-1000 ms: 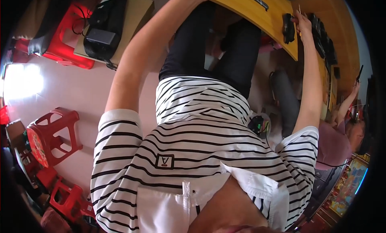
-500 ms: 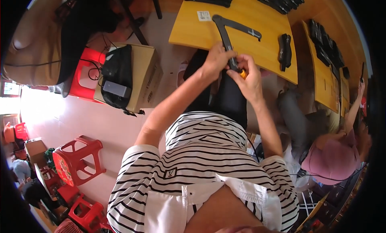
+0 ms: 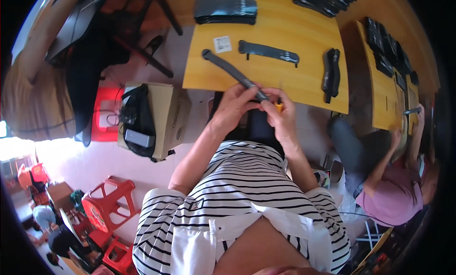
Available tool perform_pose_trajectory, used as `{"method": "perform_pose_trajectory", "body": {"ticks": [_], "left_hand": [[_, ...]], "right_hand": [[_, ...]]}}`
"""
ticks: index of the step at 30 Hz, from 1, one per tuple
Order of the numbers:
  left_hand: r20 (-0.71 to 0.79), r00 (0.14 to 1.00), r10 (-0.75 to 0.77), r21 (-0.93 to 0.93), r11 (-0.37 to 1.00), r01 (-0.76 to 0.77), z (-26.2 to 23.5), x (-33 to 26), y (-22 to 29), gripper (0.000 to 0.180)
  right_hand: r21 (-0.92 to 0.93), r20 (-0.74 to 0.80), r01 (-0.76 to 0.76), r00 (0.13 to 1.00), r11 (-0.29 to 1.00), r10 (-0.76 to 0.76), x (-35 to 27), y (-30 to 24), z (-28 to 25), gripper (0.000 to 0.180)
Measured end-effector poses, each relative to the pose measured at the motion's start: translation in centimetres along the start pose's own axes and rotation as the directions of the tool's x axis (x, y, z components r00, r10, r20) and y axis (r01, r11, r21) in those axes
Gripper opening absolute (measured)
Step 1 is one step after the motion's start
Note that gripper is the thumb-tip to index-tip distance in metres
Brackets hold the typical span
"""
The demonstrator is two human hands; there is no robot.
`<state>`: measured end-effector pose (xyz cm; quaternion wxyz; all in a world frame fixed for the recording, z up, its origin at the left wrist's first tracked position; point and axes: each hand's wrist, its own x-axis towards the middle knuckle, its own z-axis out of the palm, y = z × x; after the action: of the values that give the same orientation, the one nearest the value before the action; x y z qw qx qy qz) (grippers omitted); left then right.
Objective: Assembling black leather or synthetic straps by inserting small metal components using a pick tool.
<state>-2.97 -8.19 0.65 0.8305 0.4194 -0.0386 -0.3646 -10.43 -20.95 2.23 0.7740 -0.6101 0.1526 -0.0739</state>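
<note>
- Left hand: fingers wrapped round the dark bar, slanting out over the surface's near edge!
- Right hand: fingers gripping an orange tool, right at the bar's near end.
- Second bar lies beyond, label to its left.
- Stack farther back; dark pair over right.

A slim dark bar extends over, perhaps touching, the yellow wooden table, left of a long black strip.
</note>
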Motion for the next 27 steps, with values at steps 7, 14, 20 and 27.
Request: {"method": "perform_pose_trajectory", "body": {"ticks": [7, 14, 20, 27], "left_hand": [[-0.094, 0.986, 0.136, 0.033, 0.991, -0.134, -0.7, 2.8, 3.4, 0.023], [-0.143, 0.988, 0.051, 0.102, 0.994, -0.037, -0.5, 4.0, 3.8, 0.020], [-0.147, 0.986, 0.080, 0.065, 0.995, -0.071, 0.0, 5.0, 3.8, 0.021], [-0.149, 0.971, 0.188, 0.110, 0.979, -0.172, 0.3, 5.4, 5.3, 0.019]], "right_hand": [[0.008, -0.012, 0.039, 0.999, 0.999, -0.039, 2.9, -2.3, -1.7, 0.043], [0.449, -0.241, 0.052, 0.968, 0.892, 0.065, 8.8, -2.2, -8.8, 0.030], [0.035, 0.236, -0.071, 0.970, 0.997, 0.061, 4.9, -1.6, -3.0, 0.022], [-0.313, 0.234, 0.033, 0.971, 0.949, 0.044, 5.0, -4.9, -0.9, 0.033]]}}
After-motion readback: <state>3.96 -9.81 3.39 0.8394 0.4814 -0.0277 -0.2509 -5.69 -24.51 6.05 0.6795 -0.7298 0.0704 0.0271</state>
